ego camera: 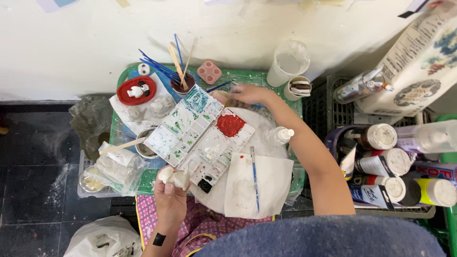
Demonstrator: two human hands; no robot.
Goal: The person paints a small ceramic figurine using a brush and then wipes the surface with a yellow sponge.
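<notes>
Behind palette (200,133), right hand's (245,93) grip hidden; left hand (170,197) holds figurine (173,177).

Single head cam, looks straight down, close over table (247,76).

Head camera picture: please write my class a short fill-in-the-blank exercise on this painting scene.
1. The left hand holds a small ____ figurine.
2. The biggest paint patch on the palette is ____.
3. A blue-handled ____ lies on the white paper towel.
4. The right hand reaches to the far side of the ____.

Missing words: white; red; brush; palette
</notes>
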